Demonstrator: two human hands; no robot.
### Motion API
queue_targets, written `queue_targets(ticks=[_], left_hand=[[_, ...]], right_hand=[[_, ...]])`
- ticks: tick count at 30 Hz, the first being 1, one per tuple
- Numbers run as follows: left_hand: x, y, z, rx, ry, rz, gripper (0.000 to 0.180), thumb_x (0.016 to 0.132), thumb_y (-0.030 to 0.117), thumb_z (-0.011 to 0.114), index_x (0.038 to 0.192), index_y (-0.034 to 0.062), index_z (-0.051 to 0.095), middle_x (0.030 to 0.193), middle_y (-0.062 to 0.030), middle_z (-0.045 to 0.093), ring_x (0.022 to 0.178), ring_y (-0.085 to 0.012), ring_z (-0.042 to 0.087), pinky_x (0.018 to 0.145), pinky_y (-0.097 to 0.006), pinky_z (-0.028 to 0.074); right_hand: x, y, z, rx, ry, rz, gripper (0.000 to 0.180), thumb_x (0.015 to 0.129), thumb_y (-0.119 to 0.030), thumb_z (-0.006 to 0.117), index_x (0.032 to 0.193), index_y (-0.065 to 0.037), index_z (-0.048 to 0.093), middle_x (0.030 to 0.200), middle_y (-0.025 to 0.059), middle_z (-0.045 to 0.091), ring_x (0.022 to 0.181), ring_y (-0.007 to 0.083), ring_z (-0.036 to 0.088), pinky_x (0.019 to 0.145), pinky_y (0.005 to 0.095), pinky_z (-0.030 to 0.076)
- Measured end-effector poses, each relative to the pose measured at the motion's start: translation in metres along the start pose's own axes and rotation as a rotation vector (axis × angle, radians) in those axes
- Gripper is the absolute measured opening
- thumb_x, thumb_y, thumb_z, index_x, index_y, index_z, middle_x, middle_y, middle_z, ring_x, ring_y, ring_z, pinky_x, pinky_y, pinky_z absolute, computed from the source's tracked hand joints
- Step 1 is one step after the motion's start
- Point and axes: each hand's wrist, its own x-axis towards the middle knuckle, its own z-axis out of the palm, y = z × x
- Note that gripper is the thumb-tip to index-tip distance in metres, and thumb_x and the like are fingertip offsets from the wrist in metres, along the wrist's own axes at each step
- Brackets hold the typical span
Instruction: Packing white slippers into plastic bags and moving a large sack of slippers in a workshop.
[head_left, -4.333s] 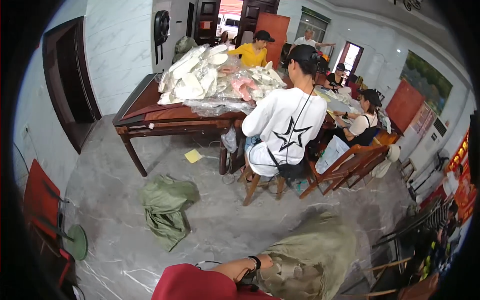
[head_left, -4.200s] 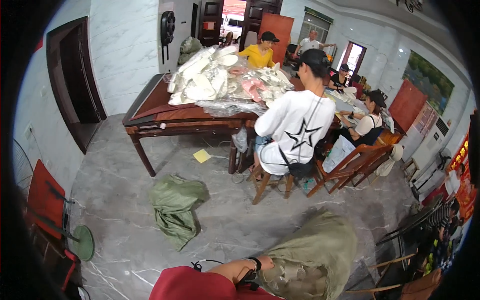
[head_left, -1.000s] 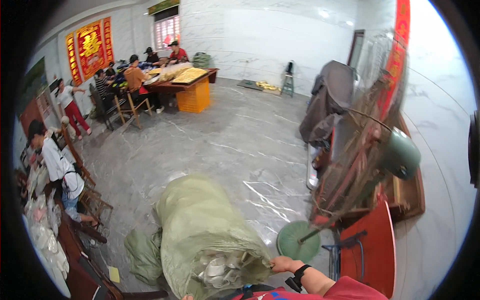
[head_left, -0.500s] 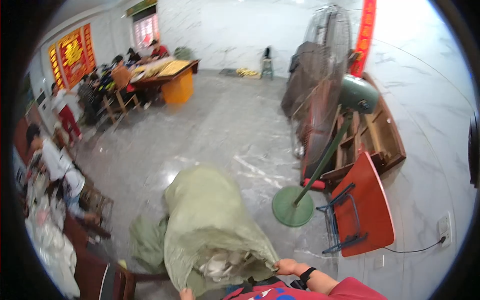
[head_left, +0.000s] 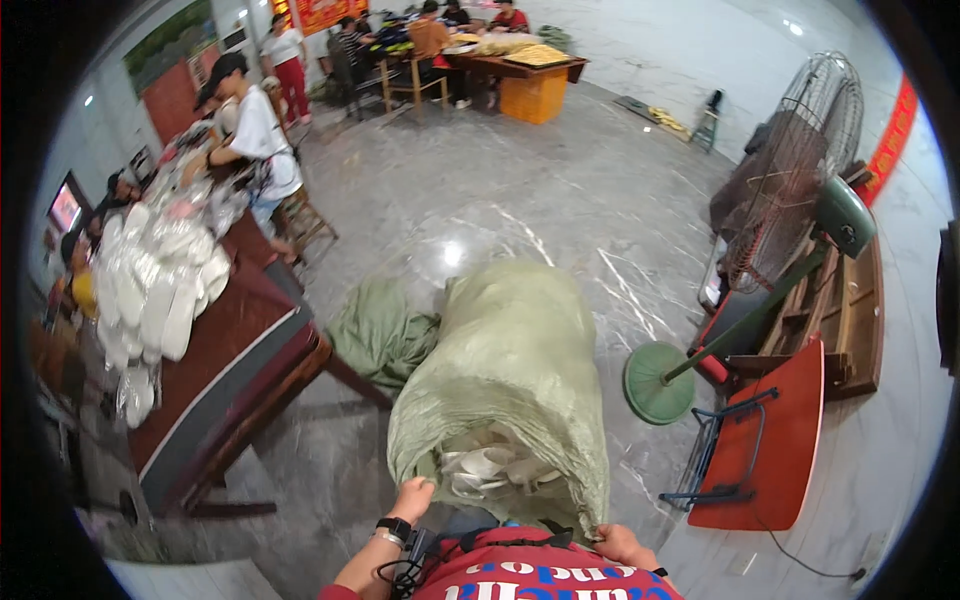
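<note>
A large pale green woven sack lies on the grey floor in front of me, its open mouth toward me showing white packed items inside. My left hand, with a dark wristband, grips the left rim of the sack's mouth. My right hand holds the right rim near the bottom edge of the view. A second, empty green sack lies crumpled on the floor just left of the full one.
A dark wooden table with piles of white packets stands at the left. A green pedestal fan and a folded red table stand at the right. People work at tables at the back.
The view has swung round: the fan and red table have shifted right, the wooden table has come into view at the left. Both hands stay on the sack's mouth.
</note>
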Motion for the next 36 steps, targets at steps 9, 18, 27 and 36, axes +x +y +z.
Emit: queue_targets(ticks=[9, 18, 27, 36], left_hand=[[-0.136, -0.025, 0.005, 0.086, -0.019, 0.111, 0.025, 0.078, 0.021, 0.052, 0.077, -0.0034, 0.055, 0.065, -0.0183, 0.054, 0.060, -0.0244, 0.049, 0.060, -0.039, 0.041], [-0.235, -0.116, -0.028, 0.061, -0.055, 0.092, 0.023, 0.080, 0.020, 0.051, 0.072, -0.0017, 0.052, 0.062, -0.0157, 0.050, 0.058, -0.0200, 0.046, 0.057, -0.038, 0.039], [-0.309, -0.161, -0.117, -0.297, -0.019, 0.008, 0.016, 0.080, 0.011, 0.048, 0.073, -0.0031, 0.053, 0.059, 0.0018, 0.042, 0.059, -0.0073, 0.039, 0.050, -0.029, 0.034], [-0.421, -0.020, -0.225, -0.719, 0.085, 0.353, 0.024, 0.091, 0.007, 0.044, 0.068, 0.0041, 0.048, 0.056, 0.0024, 0.040, 0.052, -0.0070, 0.031, 0.049, -0.025, 0.026]], right_hand=[[-0.082, 0.025, 0.026, -0.235, 0.055, -0.085, 0.022, 0.065, -0.026, 0.064, 0.080, -0.010, 0.064, 0.074, 0.0176, 0.063, 0.076, 0.0372, 0.062, 0.068, 0.0448, 0.049], [-0.151, 0.012, 0.096, -0.322, 0.081, -0.220, 0.018, 0.063, -0.026, 0.065, 0.073, -0.011, 0.062, 0.069, 0.0166, 0.062, 0.070, 0.0365, 0.061, 0.064, 0.0467, 0.049], [-0.228, -0.073, 0.131, -0.291, 0.390, -0.413, 0.011, 0.060, -0.015, 0.064, 0.066, -0.008, 0.059, 0.062, 0.0175, 0.059, 0.061, 0.0385, 0.059, 0.055, 0.0468, 0.047], [-0.291, -0.145, 0.003, -0.045, 1.010, -0.603, 0.022, 0.063, 0.007, 0.047, 0.064, -0.004, 0.028, 0.054, 0.0085, 0.024, 0.049, 0.0196, 0.027, 0.047, 0.0350, 0.021]])
